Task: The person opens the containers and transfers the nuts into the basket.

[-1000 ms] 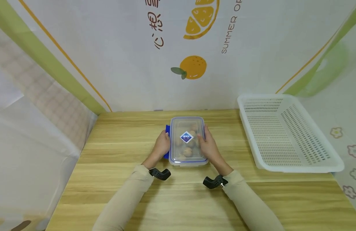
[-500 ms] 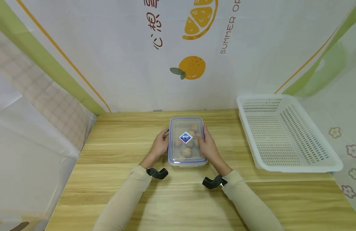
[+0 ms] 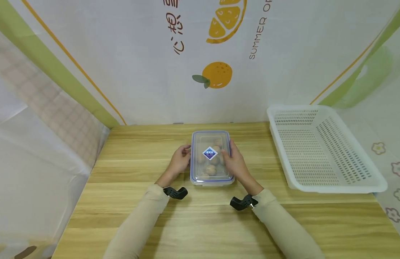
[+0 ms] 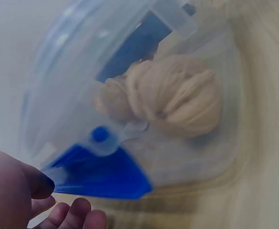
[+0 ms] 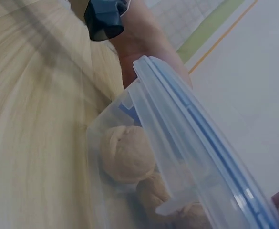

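A clear plastic food container [image 3: 200, 140] with a blue-rimmed lid sits flat on the table, several walnuts [image 4: 182, 98] inside. My right hand [image 3: 236, 162] grips its right side, thumb over the lid's edge. Beside the left side is my left hand [image 3: 179, 160], fingers loosely bent. In the left wrist view, its thumb is at the end of a blue latch [image 4: 101, 174] that hangs down along the wall, with the other fingertips just below. The head view does not show that latch. The right hand's fingers are mostly hidden in the right wrist view.
A white slotted plastic basket [image 3: 319, 154] stands on the wooden table [image 3: 200, 223] at the right. Printed curtain cloth [image 3: 148, 90] hangs behind the table and on both sides. Each wrist wears a black camera mount [image 3: 177, 193].
The blue latch, sticking out on the left a second ago, has swung down out of the head view. My left hand has loosened and shifted slightly left; the right keeps its hold.
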A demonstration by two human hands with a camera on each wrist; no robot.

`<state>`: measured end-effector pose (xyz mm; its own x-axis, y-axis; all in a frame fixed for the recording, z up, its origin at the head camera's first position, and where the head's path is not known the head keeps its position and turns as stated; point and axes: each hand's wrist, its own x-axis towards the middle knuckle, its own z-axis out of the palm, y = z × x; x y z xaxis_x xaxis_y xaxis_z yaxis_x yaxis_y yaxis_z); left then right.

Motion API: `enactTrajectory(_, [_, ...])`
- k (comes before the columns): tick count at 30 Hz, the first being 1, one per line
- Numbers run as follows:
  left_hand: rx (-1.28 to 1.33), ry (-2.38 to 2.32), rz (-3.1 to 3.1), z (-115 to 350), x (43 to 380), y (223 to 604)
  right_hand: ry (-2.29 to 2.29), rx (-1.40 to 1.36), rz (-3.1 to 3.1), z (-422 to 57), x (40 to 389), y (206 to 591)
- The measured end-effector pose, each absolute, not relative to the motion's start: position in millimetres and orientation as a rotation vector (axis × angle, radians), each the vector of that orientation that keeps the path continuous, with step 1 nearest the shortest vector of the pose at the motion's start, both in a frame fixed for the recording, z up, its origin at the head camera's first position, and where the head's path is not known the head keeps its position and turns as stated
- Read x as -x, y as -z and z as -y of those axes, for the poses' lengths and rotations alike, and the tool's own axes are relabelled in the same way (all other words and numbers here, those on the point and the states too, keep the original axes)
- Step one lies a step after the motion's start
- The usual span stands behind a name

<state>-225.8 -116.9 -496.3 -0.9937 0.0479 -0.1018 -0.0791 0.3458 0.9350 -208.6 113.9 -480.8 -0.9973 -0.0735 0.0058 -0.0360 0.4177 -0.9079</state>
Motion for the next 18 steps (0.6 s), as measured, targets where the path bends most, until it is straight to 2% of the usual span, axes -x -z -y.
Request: enactTrajectory(18, [0.017,-1.733,-2.078,134,218,445,1.381,0.091,-2.614,-141,213,455])
